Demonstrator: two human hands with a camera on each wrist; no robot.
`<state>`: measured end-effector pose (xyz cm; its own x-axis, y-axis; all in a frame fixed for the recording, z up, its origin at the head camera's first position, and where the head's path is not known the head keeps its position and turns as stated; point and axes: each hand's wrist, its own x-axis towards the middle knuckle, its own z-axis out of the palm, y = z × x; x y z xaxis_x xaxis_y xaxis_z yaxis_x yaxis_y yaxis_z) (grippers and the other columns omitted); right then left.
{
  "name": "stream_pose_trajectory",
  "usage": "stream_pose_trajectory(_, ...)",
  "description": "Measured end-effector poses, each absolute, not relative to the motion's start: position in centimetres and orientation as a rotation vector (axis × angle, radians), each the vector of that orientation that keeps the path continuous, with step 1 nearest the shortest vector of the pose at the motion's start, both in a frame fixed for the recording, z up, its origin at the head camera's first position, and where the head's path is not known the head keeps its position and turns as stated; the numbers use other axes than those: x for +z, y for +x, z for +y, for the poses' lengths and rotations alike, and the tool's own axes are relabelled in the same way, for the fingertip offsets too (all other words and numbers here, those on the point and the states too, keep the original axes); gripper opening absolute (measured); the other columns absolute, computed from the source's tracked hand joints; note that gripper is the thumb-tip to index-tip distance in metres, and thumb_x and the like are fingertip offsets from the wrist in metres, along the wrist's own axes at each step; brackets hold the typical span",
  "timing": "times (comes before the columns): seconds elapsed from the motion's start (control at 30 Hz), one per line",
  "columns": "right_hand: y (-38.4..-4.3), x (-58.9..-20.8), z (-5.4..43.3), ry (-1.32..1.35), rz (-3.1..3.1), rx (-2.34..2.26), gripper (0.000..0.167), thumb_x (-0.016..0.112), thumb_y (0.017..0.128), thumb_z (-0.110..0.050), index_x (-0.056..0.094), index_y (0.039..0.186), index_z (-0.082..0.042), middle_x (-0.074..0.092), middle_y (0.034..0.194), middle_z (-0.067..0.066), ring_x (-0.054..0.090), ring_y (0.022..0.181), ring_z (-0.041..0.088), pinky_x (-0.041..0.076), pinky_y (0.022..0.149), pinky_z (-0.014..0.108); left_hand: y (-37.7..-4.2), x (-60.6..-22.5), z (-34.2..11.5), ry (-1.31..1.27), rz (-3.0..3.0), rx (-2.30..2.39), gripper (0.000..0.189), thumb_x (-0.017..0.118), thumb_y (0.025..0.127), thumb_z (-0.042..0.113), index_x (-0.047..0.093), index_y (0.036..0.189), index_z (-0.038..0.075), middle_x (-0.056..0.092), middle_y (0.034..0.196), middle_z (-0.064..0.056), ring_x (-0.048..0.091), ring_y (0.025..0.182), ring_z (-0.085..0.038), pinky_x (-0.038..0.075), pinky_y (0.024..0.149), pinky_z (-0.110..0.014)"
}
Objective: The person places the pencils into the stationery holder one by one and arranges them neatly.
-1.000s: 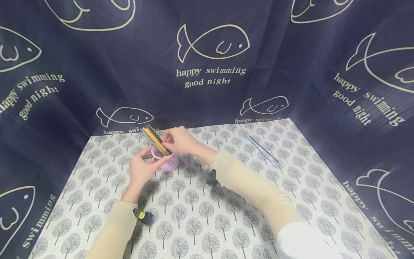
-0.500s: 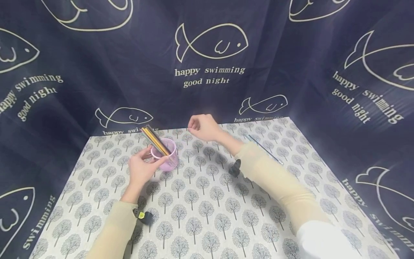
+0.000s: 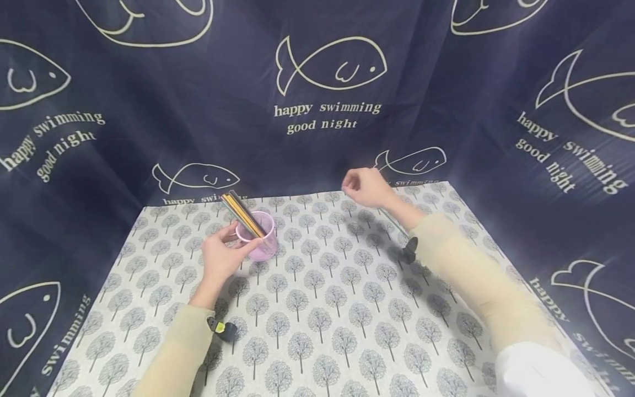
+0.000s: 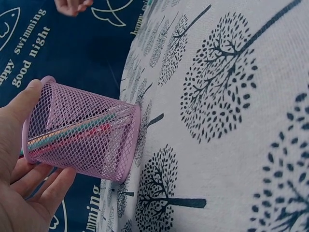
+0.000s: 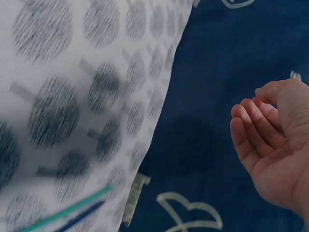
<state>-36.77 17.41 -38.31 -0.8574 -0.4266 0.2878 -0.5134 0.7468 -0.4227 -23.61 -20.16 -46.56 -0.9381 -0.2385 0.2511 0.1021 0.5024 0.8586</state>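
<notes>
A pink mesh pen cup [image 3: 265, 251] stands on the cloth at the left of the table. My left hand [image 3: 221, 258] grips its rim, thumb on one side and fingers around the other, as the left wrist view also shows. Several coloured pencils [image 3: 242, 213] lean to the left inside the cup, yellow, black and green ones among them. High over the table's back right part, my right hand [image 3: 369, 187] hangs with loosely curled fingers and an empty palm. Below it lie a teal pencil [image 5: 67, 208] and a dark blue pencil [image 5: 82, 216], partly hidden by the right arm in the head view.
White cloth [image 3: 317, 309] with a tree print covers the table. Dark blue fabric [image 3: 327, 154] with fish drawings hangs close behind the back edge and along both sides. Each wrist carries a small black camera [image 3: 227, 332].
My right hand has left the pencils in the cup and moved right, over toward the two pencils on the table. My left hand keeps hold of the cup in place.
</notes>
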Motion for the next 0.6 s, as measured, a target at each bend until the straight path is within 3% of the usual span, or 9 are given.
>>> stream_pose_trajectory(0.27, -36.9, -39.9, 22.7, 0.592, -2.813, 0.672, 0.012, 0.067, 0.093, -0.016, 0.076, 0.093, -0.009, 0.079, 0.086, 0.01, 0.072, 0.076, 0.026, 0.061, 0.078, 0.045, -23.7, -46.6, -20.3, 0.121, -2.415, -1.405, 0.081, 0.1, 0.073, 0.039, 0.069, 0.137, 0.0, 0.076, 0.126, -0.025, 0.081, 0.093, -0.039, 0.057, 0.061, -0.011)
stream_pose_trajectory(0.6, -35.9, -43.8, 27.6, 0.576, -2.965, 0.382, 0.013, 0.069, 0.093, -0.013, 0.074, 0.093, -0.001, 0.076, 0.081, 0.014, 0.071, 0.072, 0.029, 0.063, 0.077, 0.051, -23.7, -46.6, -20.2, 0.124, -2.433, -1.403, 0.083, 0.099, 0.073, 0.04, 0.067, 0.138, -0.001, 0.076, 0.125, -0.026, 0.081, 0.094, -0.04, 0.058, 0.061, -0.012)
